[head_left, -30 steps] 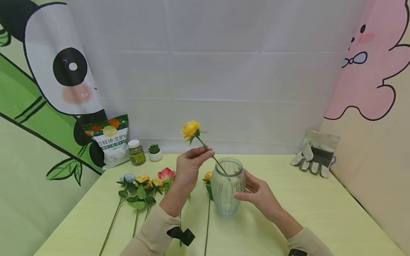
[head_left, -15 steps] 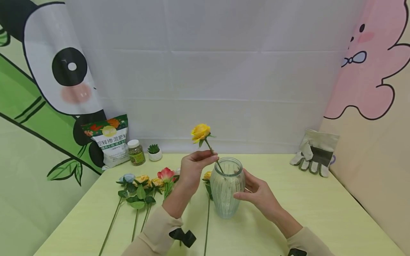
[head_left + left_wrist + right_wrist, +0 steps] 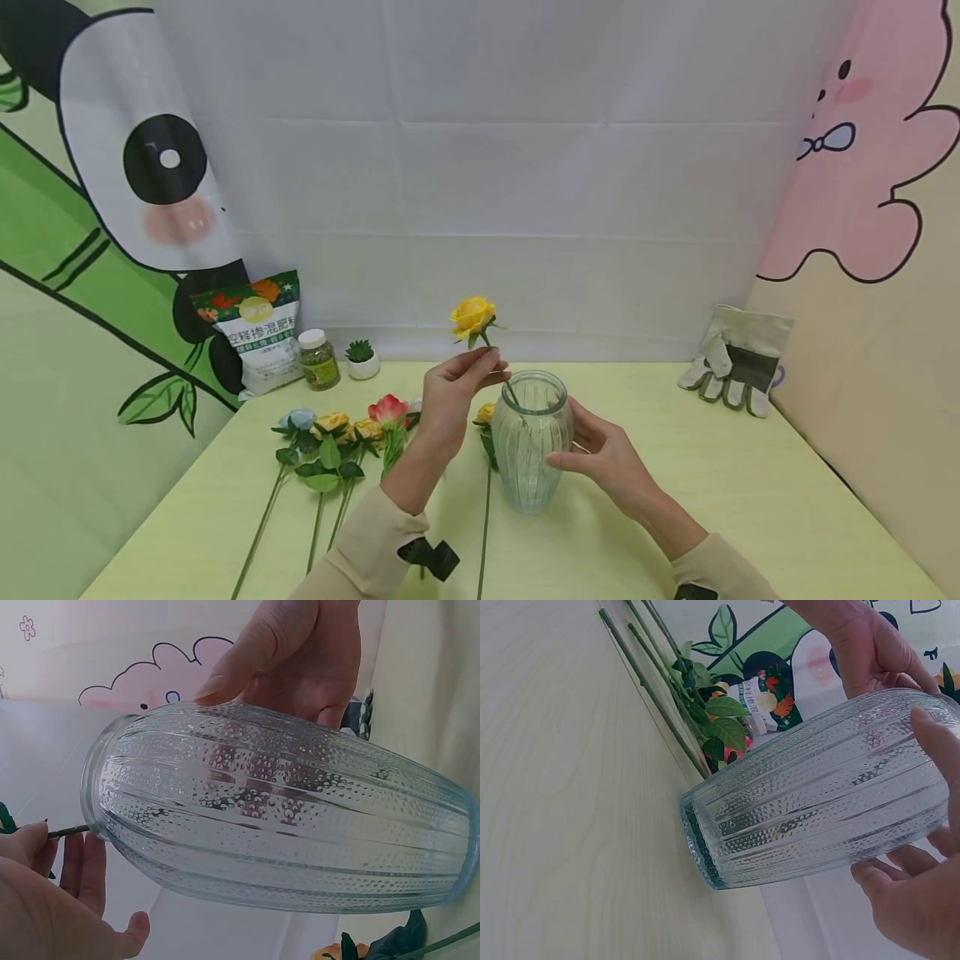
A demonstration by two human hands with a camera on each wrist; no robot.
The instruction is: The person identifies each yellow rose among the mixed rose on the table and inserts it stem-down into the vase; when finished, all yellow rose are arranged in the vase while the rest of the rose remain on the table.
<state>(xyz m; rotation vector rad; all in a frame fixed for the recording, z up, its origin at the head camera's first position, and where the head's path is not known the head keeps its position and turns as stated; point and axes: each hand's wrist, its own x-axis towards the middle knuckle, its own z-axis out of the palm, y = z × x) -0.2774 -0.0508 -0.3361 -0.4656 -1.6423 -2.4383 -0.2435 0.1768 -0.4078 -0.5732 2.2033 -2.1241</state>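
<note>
A yellow rose (image 3: 473,317) leans over the left rim of a clear ribbed glass vase (image 3: 531,458), its stem passing into the mouth. My left hand (image 3: 452,400) pinches that stem just under the bloom, beside the rim; the left wrist view shows the stem (image 3: 69,832) between thumb and fingers. With thumb and fingers about its right side, my right hand (image 3: 611,458) holds the vase upright on the table. In the right wrist view the vase's base (image 3: 703,844) meets the tabletop. The lower stem is hard to make out through the textured glass.
Left of the vase lie several roses, among them a blue one (image 3: 300,418) and a red one (image 3: 389,409). Another yellow rose (image 3: 486,413) lies close behind the vase. Farther back stand a fertilizer bag (image 3: 262,333), a jar (image 3: 319,358), a potted succulent (image 3: 363,360) and gloves (image 3: 738,367).
My left hand has moved right and the rose has come lower, with more of its stem inside the vase. My right hand and the vase have stayed in place.
</note>
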